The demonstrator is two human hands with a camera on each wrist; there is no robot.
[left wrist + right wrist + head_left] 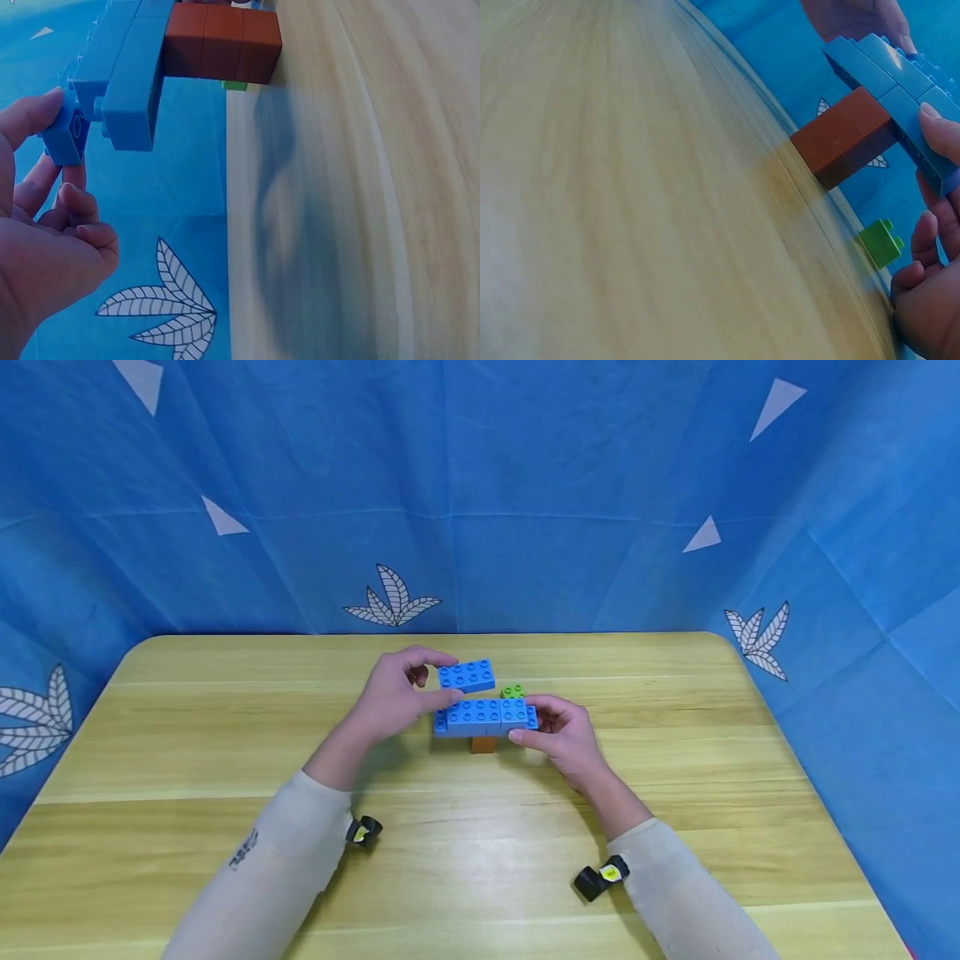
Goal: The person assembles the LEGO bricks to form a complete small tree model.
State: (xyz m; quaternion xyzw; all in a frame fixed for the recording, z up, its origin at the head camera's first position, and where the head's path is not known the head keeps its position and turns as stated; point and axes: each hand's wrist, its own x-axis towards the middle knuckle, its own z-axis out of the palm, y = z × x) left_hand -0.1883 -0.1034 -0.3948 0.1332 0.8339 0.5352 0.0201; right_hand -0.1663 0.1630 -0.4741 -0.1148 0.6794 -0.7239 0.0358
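My left hand (395,693) pinches a loose blue brick (467,676) between thumb and fingers, at the back left of a blue brick assembly (474,717). In the left wrist view that brick (66,135) is close to the assembly's end; whether they touch I cannot tell. Two layers of blue bricks make up the assembly, which sits on a column of stacked brown bricks (841,139) standing on the table. At the assembly's right end, my right hand (564,737) grips it with the thumb in front and fingers behind.
A small green brick (513,692) lies on the table behind the assembly, partly hidden in the head view. The wooden table (187,718) ends at a blue cloth (525,552) with leaf prints. Black wrist cameras (365,832) hang at both sleeves.
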